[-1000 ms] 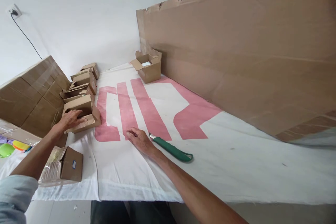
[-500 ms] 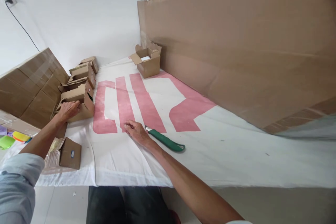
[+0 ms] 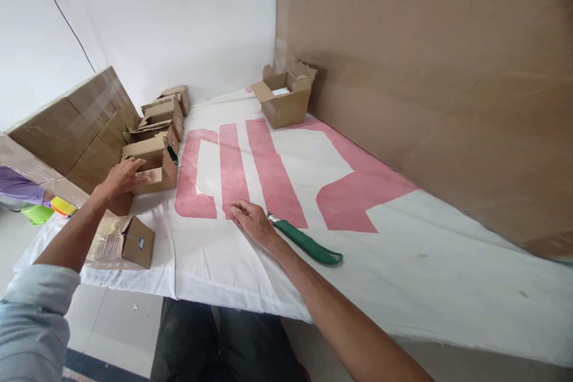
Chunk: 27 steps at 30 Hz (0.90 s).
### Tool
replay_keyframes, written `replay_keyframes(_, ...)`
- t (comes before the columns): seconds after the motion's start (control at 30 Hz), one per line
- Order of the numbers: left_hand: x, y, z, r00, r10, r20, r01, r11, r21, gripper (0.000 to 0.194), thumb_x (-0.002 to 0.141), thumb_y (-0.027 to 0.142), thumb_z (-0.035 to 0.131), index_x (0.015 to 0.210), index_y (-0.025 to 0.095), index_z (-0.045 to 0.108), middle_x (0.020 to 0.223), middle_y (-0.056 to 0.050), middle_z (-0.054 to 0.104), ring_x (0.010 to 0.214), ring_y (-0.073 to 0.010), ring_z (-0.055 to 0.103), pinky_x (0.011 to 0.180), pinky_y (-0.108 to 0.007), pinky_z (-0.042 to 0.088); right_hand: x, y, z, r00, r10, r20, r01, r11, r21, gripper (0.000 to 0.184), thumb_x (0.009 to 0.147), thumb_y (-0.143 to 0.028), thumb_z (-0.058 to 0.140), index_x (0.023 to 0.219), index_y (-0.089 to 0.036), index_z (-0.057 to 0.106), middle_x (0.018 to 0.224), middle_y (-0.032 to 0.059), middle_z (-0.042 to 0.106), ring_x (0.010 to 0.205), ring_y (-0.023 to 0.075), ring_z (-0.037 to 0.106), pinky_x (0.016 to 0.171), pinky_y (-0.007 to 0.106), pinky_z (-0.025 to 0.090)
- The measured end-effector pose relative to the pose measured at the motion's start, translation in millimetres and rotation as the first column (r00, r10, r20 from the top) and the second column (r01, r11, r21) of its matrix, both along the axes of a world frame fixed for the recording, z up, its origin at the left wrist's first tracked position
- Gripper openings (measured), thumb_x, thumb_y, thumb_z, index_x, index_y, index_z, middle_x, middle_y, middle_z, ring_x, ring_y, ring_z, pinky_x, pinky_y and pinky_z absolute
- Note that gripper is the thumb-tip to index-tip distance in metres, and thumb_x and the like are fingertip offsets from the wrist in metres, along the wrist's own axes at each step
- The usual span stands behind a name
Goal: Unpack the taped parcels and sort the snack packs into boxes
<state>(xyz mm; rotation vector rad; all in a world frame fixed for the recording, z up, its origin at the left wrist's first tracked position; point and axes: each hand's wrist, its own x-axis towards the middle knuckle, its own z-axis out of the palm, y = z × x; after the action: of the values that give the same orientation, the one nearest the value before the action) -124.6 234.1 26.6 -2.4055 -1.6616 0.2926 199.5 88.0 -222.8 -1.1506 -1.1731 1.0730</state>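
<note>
My left hand [image 3: 120, 175] rests on the nearest small cardboard box [image 3: 154, 162] in a row of several boxes at the table's left side, fingers curled over its open front flap. My right hand [image 3: 254, 222] lies knuckles up on the white cloth [image 3: 403, 250] with pink shapes, fingers loosely curled and holding nothing. Just right of that hand lies a green-handled cutter [image 3: 307, 243], close to my wrist.
A big taped carton [image 3: 67, 131] stands at far left. A small box with plastic-wrapped contents [image 3: 128, 240] lies near the front left edge. An open box [image 3: 284, 98] sits at the back. A tall cardboard sheet [image 3: 425, 83] leans along the right side.
The view has swung left and shifted. My left hand has slid a little along the near box's top toward its front. The right hand stays put by the cutter.
</note>
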Motion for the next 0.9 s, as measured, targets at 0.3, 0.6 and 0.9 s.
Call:
replay_keyframes(0.3, -102, -122, 22.3, 0.964, 0.095, 0.247, 0.022, 0.901, -0.434, 0.119, 0.067, 0.056, 0.091, 0.173, 0.031, 0.043, 0.171, -0.013, 0.057, 0.149, -0.0399, 0.061, 0.119, -0.047, 0.052, -1, -1, -4.5, 0.999, -0.028, 0.016, 0.028, 1.0, -0.007, 0.042, 0.085, -0.058, 0.066, 0.095, -0.019, 0.076, 0.07, -0.0007, 0.065, 0.065, 0.0181, 0.055, 0.063, 0.032, 0.044)
replay_keyframes(0.6, -106, -147, -14.0, 0.999, 0.048, 0.013, -0.042, 0.952, -0.303, 0.118, 0.068, 0.035, 0.082, 0.176, 0.027, 0.035, 0.172, -0.018, 0.051, 0.151, -0.0446, 0.056, 0.119, -0.054, 0.047, -1, -5, -9.8, 0.995, -0.082, 0.057, 0.083, 0.996, -0.015, 0.044, 0.084, -0.059, 0.067, 0.096, -0.019, 0.079, 0.073, 0.0009, 0.069, 0.067, 0.0187, 0.057, 0.064, 0.032, 0.047)
replay_keyframes(0.9, -27, -161, -28.9, 0.934, -0.14, 0.329, 0.198, 0.968, -0.153, 0.1, 0.077, 0.051, 0.083, 0.165, 0.023, 0.046, 0.153, -0.017, 0.064, 0.14, -0.0417, 0.06, 0.115, -0.054, 0.044, -4, -7, -13.6, 0.99, -0.115, 0.083, 0.115, 0.993, 0.005, 0.043, 0.082, -0.058, 0.067, 0.096, -0.019, 0.079, 0.083, 0.0036, 0.074, 0.075, 0.0211, 0.062, 0.073, 0.035, 0.052)
